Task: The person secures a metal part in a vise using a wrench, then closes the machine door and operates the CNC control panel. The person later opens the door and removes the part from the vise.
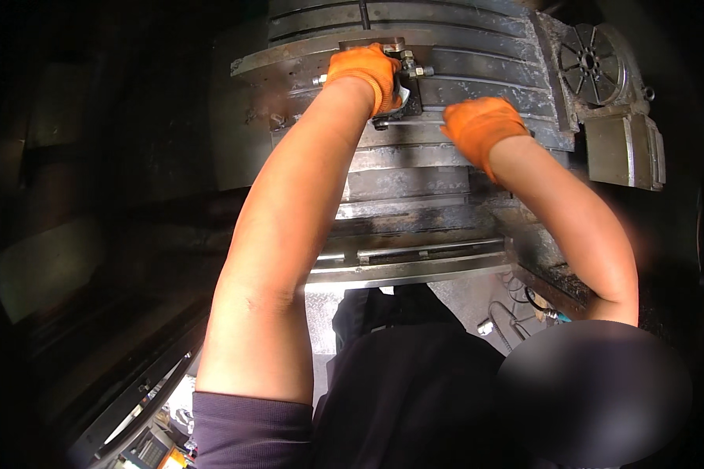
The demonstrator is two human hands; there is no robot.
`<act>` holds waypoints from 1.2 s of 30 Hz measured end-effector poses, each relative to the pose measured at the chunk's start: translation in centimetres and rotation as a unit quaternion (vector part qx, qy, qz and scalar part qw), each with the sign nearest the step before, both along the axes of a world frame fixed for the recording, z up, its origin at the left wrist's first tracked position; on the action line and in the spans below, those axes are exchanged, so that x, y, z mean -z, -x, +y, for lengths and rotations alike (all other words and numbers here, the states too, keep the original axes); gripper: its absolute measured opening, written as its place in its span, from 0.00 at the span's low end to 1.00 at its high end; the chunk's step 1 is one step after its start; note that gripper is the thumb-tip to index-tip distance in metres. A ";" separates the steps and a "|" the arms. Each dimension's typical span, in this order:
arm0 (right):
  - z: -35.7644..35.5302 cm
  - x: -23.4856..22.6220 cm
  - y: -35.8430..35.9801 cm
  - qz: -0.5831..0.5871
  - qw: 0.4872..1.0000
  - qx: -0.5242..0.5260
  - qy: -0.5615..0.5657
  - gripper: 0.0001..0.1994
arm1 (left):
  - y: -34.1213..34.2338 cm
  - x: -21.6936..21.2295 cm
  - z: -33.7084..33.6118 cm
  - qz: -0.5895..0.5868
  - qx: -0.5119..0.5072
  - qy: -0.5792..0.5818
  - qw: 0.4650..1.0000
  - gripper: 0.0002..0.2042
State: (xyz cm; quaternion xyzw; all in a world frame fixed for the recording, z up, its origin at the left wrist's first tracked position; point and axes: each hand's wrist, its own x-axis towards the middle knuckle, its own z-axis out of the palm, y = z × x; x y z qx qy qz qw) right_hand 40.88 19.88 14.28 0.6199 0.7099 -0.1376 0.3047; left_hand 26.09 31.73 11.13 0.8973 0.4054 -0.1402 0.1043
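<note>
In an orange glove, my left hand (364,69) is closed over a dark metal fixture (408,94) on the slotted machine table (477,47). The fingers curl away from me, and what they grip is mostly hidden. Brass-coloured fittings (409,61) stick out just right of that hand. My right hand (483,129), gloved the same, is closed at the right end of a thin metal bar (414,122). This bar lies roughly level, and its left end meets a dark block (380,123) at the fixture's near side.
A long flat steel bar (289,59) crosses the table behind my left hand. At the far right stands a round slotted plate (592,64) above a grey metal box (626,148). Metal rails (414,270) run along the near side. A hose (508,324) hangs low on the right.
</note>
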 end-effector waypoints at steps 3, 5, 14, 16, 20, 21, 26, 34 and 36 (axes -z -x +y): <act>1.3 -3.2 3.2 -0.057 0.996 -0.035 0.052 0.11 | 0.4 0.2 0.1 0.002 -0.008 -0.004 1.000 0.20; 1.2 -4.8 4.0 -0.071 0.995 -0.039 0.066 0.16 | 0.3 0.1 0.0 0.005 -0.010 -0.004 1.000 0.19; 2.4 -1.5 2.0 -0.046 0.994 -0.044 0.085 0.14 | 0.4 0.3 0.3 -0.005 0.013 -0.012 1.000 0.18; 1.3 2.7 -0.9 -0.012 0.999 -0.014 0.037 0.14 | -0.1 -0.1 0.2 -0.009 0.030 -0.003 1.000 0.19; 0.2 3.4 -1.4 0.067 0.995 0.066 -0.018 0.16 | -0.2 -0.6 0.4 0.014 0.022 0.010 1.000 0.20; -0.1 3.8 -1.7 0.071 0.995 0.062 -0.015 0.18 | -0.2 -0.3 0.4 0.011 0.028 0.006 1.000 0.21; -0.2 6.6 -3.8 0.121 0.992 0.038 -0.028 0.20 | 0.1 0.5 0.7 0.012 0.017 0.019 1.000 0.27; -0.9 13.4 -7.0 0.221 0.973 0.020 -0.070 0.21 | -0.7 0.3 0.5 0.014 0.022 -0.003 1.000 0.28; -0.9 14.5 -7.0 0.229 0.970 -0.018 -0.082 0.21 | -0.4 0.7 0.4 0.008 0.025 -0.013 1.000 0.28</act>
